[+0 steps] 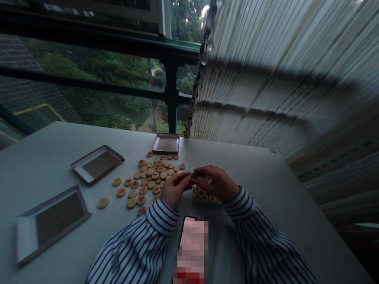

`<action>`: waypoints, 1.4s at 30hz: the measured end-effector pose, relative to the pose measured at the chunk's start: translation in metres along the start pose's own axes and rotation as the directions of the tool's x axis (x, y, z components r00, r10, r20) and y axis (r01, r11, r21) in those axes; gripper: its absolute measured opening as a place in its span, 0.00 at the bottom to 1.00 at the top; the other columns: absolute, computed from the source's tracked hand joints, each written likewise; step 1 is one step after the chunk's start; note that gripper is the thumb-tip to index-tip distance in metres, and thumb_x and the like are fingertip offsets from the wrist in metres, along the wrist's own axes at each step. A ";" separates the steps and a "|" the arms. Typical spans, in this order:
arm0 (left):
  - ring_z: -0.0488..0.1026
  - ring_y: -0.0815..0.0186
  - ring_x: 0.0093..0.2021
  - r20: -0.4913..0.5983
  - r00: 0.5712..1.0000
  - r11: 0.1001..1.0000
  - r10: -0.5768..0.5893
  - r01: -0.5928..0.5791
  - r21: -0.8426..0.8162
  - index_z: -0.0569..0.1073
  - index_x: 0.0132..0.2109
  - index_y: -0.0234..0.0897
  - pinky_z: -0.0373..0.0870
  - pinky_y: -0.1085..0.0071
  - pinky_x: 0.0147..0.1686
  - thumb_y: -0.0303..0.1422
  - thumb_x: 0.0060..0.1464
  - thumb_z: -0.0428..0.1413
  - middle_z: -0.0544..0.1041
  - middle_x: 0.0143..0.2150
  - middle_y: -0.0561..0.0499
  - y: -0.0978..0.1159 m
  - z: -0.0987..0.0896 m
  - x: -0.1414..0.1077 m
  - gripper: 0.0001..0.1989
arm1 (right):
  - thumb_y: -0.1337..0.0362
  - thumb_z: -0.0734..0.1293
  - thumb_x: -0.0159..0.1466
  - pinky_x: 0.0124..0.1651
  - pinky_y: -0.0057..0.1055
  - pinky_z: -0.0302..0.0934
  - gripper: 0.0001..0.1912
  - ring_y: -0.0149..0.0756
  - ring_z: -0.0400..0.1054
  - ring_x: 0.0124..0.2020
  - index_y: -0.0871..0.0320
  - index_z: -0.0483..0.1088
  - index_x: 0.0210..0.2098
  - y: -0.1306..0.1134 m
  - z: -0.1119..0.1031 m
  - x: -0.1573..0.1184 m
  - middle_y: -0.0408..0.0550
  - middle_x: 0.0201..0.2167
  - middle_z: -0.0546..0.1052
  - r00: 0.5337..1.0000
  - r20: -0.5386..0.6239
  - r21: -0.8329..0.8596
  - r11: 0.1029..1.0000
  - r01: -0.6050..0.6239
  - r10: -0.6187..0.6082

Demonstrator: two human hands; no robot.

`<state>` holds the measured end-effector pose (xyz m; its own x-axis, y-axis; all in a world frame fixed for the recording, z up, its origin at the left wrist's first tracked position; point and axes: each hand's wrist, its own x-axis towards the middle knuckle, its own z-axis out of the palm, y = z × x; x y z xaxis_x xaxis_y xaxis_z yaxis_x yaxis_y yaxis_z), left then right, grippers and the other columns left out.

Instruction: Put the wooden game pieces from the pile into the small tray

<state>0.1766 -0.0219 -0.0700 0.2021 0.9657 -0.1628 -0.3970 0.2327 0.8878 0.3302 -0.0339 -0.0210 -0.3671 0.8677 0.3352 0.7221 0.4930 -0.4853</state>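
My left hand (175, 190) is closed, thumb and fingers pinched at the edge of a small round xiangqi piece (194, 176) with a dark mark. My right hand (218, 182) grips the same piece from the other side, its fingers bent over it. Beneath my right hand sits a box of xiangqi pieces (201, 196), lined up in rows with dark characters facing up; the hand hides part of it. Left of my hands spreads a loose pile of wooden xiangqi pieces (155, 175), some showing red characters and others blank side up.
Behind the pile lies a shallow tray-like lid (166, 143). Two more shallow trays, one brown-rimmed (97, 165) and one pale (55, 223), lie at the left. A phone (189, 232) rests near me. A railing (171, 86) and string curtain (251, 79) stand beyond the white table (251, 165).
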 end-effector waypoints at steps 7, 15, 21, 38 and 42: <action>0.71 0.71 0.27 -0.009 1.000 1.000 0.006 -0.006 0.020 0.74 0.33 0.33 0.68 0.76 0.29 0.34 0.36 0.62 0.76 0.27 0.51 0.002 0.003 -0.001 0.13 | 0.58 0.62 0.58 0.40 0.30 0.56 0.12 0.32 0.65 0.36 0.56 0.68 0.39 -0.001 -0.001 -0.001 0.47 0.33 0.74 0.999 0.040 -0.116 0.993 0.035 -0.030; 0.72 0.68 0.28 -0.005 0.998 0.987 0.059 -0.057 0.152 0.75 0.33 0.32 0.69 0.73 0.29 0.35 0.36 0.61 0.76 0.27 0.49 0.005 0.005 -0.002 0.14 | 0.60 0.62 0.57 0.41 0.31 0.55 0.12 0.34 0.65 0.38 0.57 0.68 0.40 -0.005 -0.008 0.000 0.49 0.34 0.73 0.997 0.077 -0.175 0.984 0.029 -0.016; 0.72 0.66 0.31 0.012 0.977 0.907 0.215 -0.204 0.368 0.75 0.31 0.36 0.68 0.71 0.34 0.33 0.38 0.59 0.76 0.29 0.49 0.000 0.002 -0.001 0.09 | 0.64 0.63 0.56 0.41 0.31 0.56 0.10 0.34 0.65 0.37 0.58 0.68 0.38 0.008 -0.021 -0.002 0.49 0.34 0.74 0.996 0.081 -0.198 0.980 -0.015 0.032; 0.70 0.65 0.34 0.292 0.894 0.648 0.339 -0.447 0.617 0.74 0.37 0.38 0.68 0.70 0.35 0.29 0.45 0.53 0.74 0.36 0.46 -0.008 -0.005 -0.003 0.10 | 0.56 0.60 0.57 0.38 0.31 0.56 0.12 0.38 0.67 0.37 0.55 0.70 0.36 0.030 -0.008 -0.005 0.49 0.34 0.74 0.938 0.256 -0.463 0.881 -0.095 0.235; 0.70 0.65 0.34 0.301 0.887 0.633 0.351 -0.462 0.622 0.74 0.37 0.39 0.68 0.70 0.35 0.29 0.46 0.52 0.74 0.37 0.46 -0.010 -0.005 -0.002 0.10 | 0.57 0.60 0.58 0.37 0.31 0.55 0.12 0.38 0.67 0.37 0.53 0.70 0.37 0.033 -0.004 -0.006 0.48 0.35 0.74 0.927 0.281 -0.480 0.873 -0.086 0.246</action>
<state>0.1755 -0.0257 -0.0807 0.3098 0.9033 0.2969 0.2122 -0.3701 0.9044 0.3582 -0.0233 -0.0360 -0.3276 0.9441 -0.0359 0.9435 0.3249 -0.0650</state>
